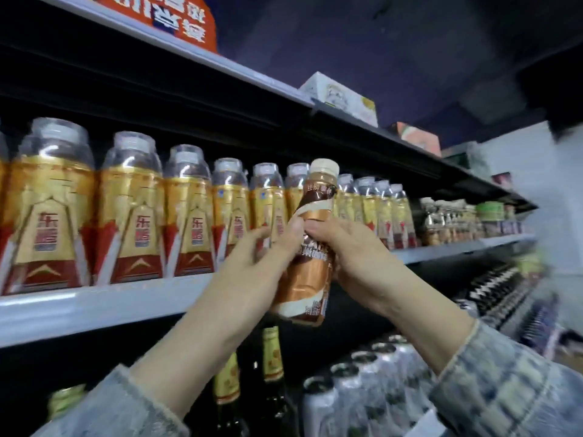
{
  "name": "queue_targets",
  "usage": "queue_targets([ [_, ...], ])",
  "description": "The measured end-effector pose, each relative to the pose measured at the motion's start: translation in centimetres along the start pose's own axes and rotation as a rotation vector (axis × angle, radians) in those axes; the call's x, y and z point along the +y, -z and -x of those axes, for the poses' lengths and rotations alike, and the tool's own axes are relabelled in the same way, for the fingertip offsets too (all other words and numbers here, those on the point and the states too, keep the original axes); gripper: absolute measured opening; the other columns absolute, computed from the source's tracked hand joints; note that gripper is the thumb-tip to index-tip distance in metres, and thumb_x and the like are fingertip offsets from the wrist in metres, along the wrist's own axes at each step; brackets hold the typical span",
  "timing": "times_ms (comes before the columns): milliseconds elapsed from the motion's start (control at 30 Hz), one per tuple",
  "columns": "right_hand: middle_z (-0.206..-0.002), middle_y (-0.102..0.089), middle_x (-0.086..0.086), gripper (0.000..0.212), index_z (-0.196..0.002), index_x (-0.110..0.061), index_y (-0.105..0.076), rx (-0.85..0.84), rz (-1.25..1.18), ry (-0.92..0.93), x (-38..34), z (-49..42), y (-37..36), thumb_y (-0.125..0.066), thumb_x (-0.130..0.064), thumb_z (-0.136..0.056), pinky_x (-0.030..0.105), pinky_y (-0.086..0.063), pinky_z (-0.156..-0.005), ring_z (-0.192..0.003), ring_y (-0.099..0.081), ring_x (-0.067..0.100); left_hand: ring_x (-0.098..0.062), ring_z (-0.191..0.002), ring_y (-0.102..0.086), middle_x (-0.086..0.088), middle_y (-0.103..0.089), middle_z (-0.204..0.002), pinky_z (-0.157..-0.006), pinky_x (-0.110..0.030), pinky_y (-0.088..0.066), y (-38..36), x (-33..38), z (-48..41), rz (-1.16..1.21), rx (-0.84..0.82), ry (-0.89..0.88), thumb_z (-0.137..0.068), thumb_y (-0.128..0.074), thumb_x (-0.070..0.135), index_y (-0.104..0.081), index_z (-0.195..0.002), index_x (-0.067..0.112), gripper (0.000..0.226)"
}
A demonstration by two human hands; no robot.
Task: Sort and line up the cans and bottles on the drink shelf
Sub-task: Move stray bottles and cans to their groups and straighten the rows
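A brown and copper coffee bottle point(310, 272) with a cream cap is held upright in front of the middle shelf point(94, 305). My left hand point(262, 263) grips its left side, thumb on the label. My right hand point(356, 260) clasps its right side. Behind it, a long row of gold and red bottles point(132, 216) with clear caps stands lined up along the shelf edge. Further right on the same shelf stand smaller brown bottles point(441, 222), blurred.
The shelf above carries an orange sign point(167, 17) and boxes point(340, 99). Below are dark glass bottles with gold necks point(271, 354), silver cans point(378, 383) and dark bottles point(492, 288) toward the right. The right side of the view is motion-blurred.
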State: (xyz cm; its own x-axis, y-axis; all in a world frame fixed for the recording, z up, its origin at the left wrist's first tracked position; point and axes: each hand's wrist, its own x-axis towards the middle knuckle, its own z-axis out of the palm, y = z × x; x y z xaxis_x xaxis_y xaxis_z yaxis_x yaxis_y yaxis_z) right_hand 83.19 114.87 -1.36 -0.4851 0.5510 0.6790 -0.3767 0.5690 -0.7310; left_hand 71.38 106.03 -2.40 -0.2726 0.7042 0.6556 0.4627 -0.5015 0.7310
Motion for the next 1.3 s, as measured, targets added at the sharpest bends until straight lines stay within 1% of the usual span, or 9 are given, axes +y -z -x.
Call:
queue_targets([
  [100, -0.083, -0.073, 0.004, 0.030, -0.100, -0.008, -0.063, 0.075, 0.016, 0.028, 0.5, 0.8, 6.7, -0.065, -0.028, -0.077, 0.036, -0.055, -0.077, -0.079, -0.069, 0.018, 0.007, -0.082, -0.060, 0.024, -0.066, -0.083, -0.087, -0.026, -0.048, -7.0, -2.0, 0.4, -0.044, -0.171, 0.081, -0.038, -0.053, 0.078, -0.057, -0.102, 0.039, 0.075],
  [233, -0.082, -0.071, 0.002, 0.027, -0.098, -0.008, -0.062, 0.087, 0.098, 0.033, 1.5, 2.1, 15.7, -0.062, -0.025, -0.078, 0.028, -0.056, -0.068, -0.076, -0.068, 0.016, -0.011, -0.082, -0.071, 0.010, -0.075, -0.079, -0.086, -0.035, -0.056, -16.5, -3.8, -1.3, 0.063, -0.291, 0.131, -0.044, -0.072, 0.065, -0.071, -0.075, 0.035, 0.042],
  [300, -0.082, -0.071, 0.001, 0.027, -0.097, -0.010, -0.063, 0.084, 0.132, 0.005, 2.0, 2.4, 20.2, -0.061, -0.026, -0.075, 0.031, -0.055, -0.072, -0.077, -0.068, 0.015, -0.010, -0.074, -0.070, 0.006, -0.075, -0.076, -0.072, -0.024, -0.057, -21.4, -4.4, -2.6, 0.096, -0.293, 0.141, -0.056, -0.077, 0.054, -0.073, -0.076, 0.028, 0.034],
  [400, -0.078, -0.070, 0.000, 0.013, -0.087, -0.013, -0.065, 0.129, 0.190, -0.051, 2.7, 2.2, 26.3, -0.062, -0.025, -0.086, 0.034, -0.052, -0.075, -0.076, -0.065, 0.016, 0.000, -0.059, -0.065, 0.008, -0.074, -0.071, -0.054, -0.010, -0.047, -28.2, -5.5, -4.7, 0.124, -0.278, 0.124, -0.057, -0.079, 0.050, -0.073, -0.079, 0.024, 0.035],
  [667, -0.070, -0.069, -0.004, 0.018, -0.076, -0.015, -0.065, 0.479, 0.480, 0.012, 6.3, -1.7, 40.3, -0.065, -0.031, -0.085, 0.017, -0.050, -0.055, -0.062, -0.065, 0.006, -0.006, -0.068, -0.068, 0.008, -0.073, -0.071, -0.067, -0.026, -0.055, -43.4, -9.4, -13.2, 0.062, -0.287, 0.036, -0.056, -0.081, 0.051, -0.070, -0.078, 0.025, 0.036],
  [967, -0.067, -0.070, 0.001, 0.019, -0.077, -0.008, -0.069, 0.611, 0.583, 0.063, 13.7, -10.8, 56.6, -0.067, -0.026, -0.084, 0.021, -0.056, -0.057, -0.057, -0.066, 0.008, -0.005, -0.062, -0.050, 0.010, -0.055, -0.069, -0.056, -0.019, -0.040, -56.0, -11.4, -28.0, -0.396, -0.721, -0.070, -0.076, -0.065, 0.058, -0.053, -0.074, 0.032, 0.028],
  [1033, -0.068, -0.070, 0.002, 0.022, -0.082, -0.002, -0.069, 0.624, 0.588, 0.061, 15.0, -13.0, 60.4, -0.066, -0.024, -0.084, 0.021, -0.056, -0.055, -0.056, -0.066, 0.008, -0.005, -0.071, -0.050, 0.010, -0.060, -0.085, -0.065, -0.016, -0.040, -58.1, -11.3, -31.8, -0.547, -0.759, -0.106, -0.078, -0.065, 0.053, -0.057, -0.089, 0.032, 0.025],
  [1133, -0.067, -0.068, 0.003, 0.024, -0.087, 0.003, -0.068, 0.660, 0.599, 0.071, 16.8, -16.0, 65.7, -0.065, -0.021, -0.085, 0.019, -0.052, -0.050, -0.054, -0.064, 0.008, -0.015, -0.099, -0.050, 0.001, -0.059, -0.122, -0.086, -0.026, -0.037, -61.9, -11.0, -37.1, -0.649, -0.680, -0.133, -0.077, -0.070, 0.045, -0.052, -0.128, 0.016, 0.062],
  [1300, -0.076, -0.071, 0.013, 0.026, -0.086, 0.002, -0.067, 0.716, 0.716, 0.138, 20.6, -19.8, 74.4, -0.066, -0.023, -0.083, 0.042, -0.056, -0.071, -0.068, -0.066, 0.021, -0.021, -0.103, -0.057, -0.004, -0.060, -0.119, -0.076, -0.025, -0.042, -69.6, -11.2, -44.9, -0.757, -0.479, -0.290, -0.080, -0.070, 0.037, -0.055, -0.127, 0.009, 0.056],
])
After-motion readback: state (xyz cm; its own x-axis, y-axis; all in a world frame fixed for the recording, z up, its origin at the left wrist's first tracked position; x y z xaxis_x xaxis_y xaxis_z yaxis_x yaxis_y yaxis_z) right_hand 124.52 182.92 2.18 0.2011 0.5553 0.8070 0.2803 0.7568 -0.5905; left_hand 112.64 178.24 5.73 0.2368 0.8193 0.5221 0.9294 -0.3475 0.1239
